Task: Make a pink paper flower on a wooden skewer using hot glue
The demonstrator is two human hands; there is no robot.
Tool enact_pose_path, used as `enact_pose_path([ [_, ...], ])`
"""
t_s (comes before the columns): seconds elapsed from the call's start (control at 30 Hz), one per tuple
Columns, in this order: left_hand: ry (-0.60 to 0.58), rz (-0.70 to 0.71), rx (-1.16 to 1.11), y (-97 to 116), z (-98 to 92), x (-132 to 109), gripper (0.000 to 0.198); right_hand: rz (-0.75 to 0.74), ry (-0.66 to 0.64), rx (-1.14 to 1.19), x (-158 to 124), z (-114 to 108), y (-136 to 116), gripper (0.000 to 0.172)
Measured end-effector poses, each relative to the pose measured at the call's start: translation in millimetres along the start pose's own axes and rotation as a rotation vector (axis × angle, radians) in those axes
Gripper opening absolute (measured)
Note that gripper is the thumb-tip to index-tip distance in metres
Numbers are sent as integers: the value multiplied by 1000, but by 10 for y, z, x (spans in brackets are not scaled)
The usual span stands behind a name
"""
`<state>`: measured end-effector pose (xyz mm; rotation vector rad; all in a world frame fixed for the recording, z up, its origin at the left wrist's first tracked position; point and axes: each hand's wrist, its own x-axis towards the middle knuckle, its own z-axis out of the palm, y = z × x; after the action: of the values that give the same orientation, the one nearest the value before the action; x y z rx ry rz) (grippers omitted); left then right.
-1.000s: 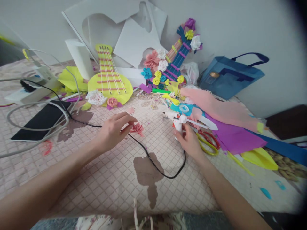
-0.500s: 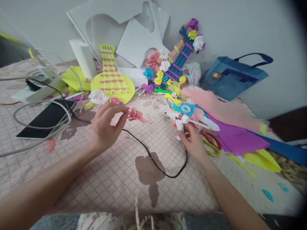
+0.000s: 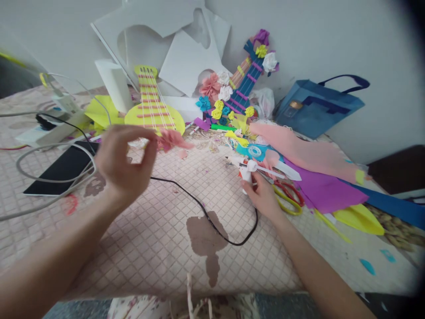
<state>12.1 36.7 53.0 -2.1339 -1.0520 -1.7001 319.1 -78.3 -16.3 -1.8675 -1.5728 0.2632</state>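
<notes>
My left hand is raised over the left part of the table, thumb and forefinger pinched on a pink crepe paper flower. The hand and flower are blurred. Behind them a yellow paper guitar with white strings leans back, its lower edge partly hidden by the hand. On the right, my right hand grips the handle of a white hot glue gun, whose nozzle points left. A black cord loops from it across the quilted cloth.
A blue guitar with paper flowers stands at the back, beside a blue bag. Scissors and purple paper lie right of the glue gun. A dark tablet, grey cable and power strip occupy the left.
My left hand has moved left and slightly up with the pink flower, now blurred in front of the yellow guitar's lower edge. My right hand stays put on the glue gun.
</notes>
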Motion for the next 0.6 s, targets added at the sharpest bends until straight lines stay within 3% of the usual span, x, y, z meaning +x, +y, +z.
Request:
enact_pose_path([
  [0.13, -285, 140, -135, 155, 128, -275, 9, -6, 10, -13, -1, -19, -4, 35],
  [0.23, -409, 230, -200, 184, 252, -413, 14, -30, 12, -73, 8, -37, -11, 24],
  [0.47, -404, 450, -136, 136, 465, -470, 13, -37, -4, -84, 28, -34, -11, 20],
  [0.6, -602, 605, -221, 120, 429, -395, 12, -40, 4, -69, 24, -37, -17, 18],
])
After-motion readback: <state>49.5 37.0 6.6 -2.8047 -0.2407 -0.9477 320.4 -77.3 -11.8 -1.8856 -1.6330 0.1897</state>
